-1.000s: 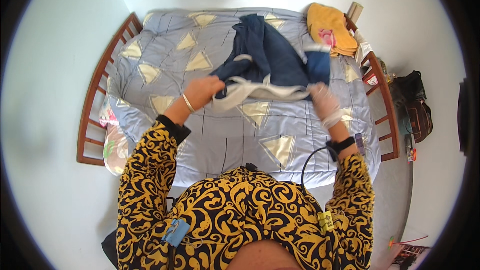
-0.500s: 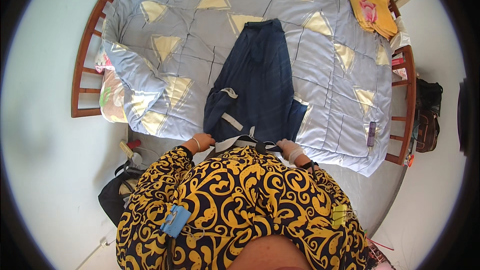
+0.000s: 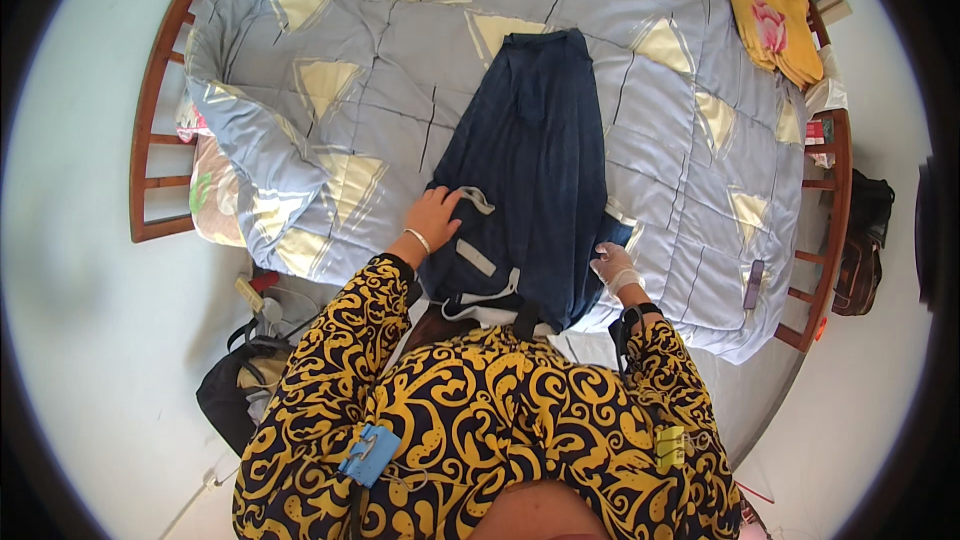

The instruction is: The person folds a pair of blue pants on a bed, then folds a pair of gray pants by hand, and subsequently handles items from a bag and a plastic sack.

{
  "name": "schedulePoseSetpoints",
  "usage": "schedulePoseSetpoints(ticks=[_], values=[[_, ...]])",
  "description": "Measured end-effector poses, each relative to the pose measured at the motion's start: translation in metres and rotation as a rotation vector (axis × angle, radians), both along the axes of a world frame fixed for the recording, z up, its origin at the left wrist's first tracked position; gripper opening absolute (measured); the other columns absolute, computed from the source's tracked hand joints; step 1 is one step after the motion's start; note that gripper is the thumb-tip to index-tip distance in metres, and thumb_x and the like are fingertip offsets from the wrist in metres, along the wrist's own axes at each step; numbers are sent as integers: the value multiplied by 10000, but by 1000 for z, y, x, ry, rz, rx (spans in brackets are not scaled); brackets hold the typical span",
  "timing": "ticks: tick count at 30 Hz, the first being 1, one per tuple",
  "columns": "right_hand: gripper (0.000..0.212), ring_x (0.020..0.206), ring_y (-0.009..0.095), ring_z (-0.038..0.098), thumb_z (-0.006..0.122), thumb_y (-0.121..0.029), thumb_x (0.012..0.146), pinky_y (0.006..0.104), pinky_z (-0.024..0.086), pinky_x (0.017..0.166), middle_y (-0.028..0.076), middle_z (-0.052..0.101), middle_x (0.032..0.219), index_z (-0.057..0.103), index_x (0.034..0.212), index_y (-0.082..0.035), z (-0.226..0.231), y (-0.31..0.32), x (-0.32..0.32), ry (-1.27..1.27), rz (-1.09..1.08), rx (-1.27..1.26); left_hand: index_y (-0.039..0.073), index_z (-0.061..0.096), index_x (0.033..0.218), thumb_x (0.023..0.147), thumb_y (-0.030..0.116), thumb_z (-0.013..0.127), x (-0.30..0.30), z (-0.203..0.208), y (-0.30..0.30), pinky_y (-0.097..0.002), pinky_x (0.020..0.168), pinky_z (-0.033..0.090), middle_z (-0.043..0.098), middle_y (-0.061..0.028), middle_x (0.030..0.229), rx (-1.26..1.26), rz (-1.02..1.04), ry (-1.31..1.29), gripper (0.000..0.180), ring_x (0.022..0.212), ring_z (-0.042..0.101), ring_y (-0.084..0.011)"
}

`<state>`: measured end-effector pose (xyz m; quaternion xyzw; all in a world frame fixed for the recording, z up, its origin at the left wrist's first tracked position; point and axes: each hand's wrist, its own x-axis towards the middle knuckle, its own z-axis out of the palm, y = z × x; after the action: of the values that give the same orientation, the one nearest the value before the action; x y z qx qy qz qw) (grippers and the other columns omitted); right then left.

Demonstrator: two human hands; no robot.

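Observation:
A dark navy garment (image 3: pixel 540 160) with pale trim lies lengthwise on the quilt, its narrow end far from me and its wide end against my front. My left hand (image 3: pixel 432 220) rests on its left side beside a folded part with a pale edge (image 3: pixel 477 201), thumb and fingers apart. At the right side, my right hand (image 3: pixel 614 266), in a thin see-through glove, has its fingers bent onto the garment's edge, just below a short folded-out part (image 3: pixel 616 231). Below my left hand is a pale strip (image 3: pixel 475 258) on the cloth.
The grey-blue quilt (image 3: pixel 375 115) with pale yellow triangles covers the bed, between wooden end rails (image 3: pixel 150 155). A folded yellow cloth (image 3: pixel 770 15) lies at the far right, a small purple object (image 3: pixel 753 284) at the near right. A black bag (image 3: pixel 232 395) stands on the floor, left.
Both hands have let go of the garment's near edge and moved farther up its sides, the right one also outward. The near edge now sags against my front.

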<state>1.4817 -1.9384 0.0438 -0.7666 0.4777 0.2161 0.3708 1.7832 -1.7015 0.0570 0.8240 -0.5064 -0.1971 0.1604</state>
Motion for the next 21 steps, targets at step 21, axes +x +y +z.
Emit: schedulePoseSetpoints(ticks=[21], values=[[231,1114,275,397,576,-129,692,365,337,906,102,533,1034,585,921,-103,-16,-162,307,-137,868,-443,55,514,1023,720,8,526,110,-47,-132,-344,818,403,506,-115,1035,-351,-54,163,306,962,477,-299]])
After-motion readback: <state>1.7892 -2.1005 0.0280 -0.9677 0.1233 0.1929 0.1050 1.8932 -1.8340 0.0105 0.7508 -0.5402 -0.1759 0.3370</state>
